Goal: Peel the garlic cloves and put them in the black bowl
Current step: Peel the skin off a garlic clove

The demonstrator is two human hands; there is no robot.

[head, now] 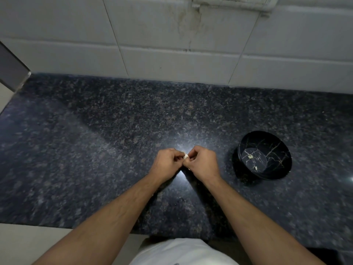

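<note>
Both hands, left hand (168, 163) and right hand (203, 163), pinch a garlic clove (185, 156) above the counter (95, 150), left of the black bowl (275, 150)

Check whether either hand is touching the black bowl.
Apart. The head view shows bare counter between the right hand and the bowl; the left hand is farther off. Both hands pinch a garlic clove.

We see a small pale garlic clove (185, 156) pinched between our two hands above the dark counter, mostly hidden by fingertips. The black bowl (267, 142), veined with thin pale lines, sits upright to the right, well apart, holding two small whitish garlic pieces (249, 156).
</note>
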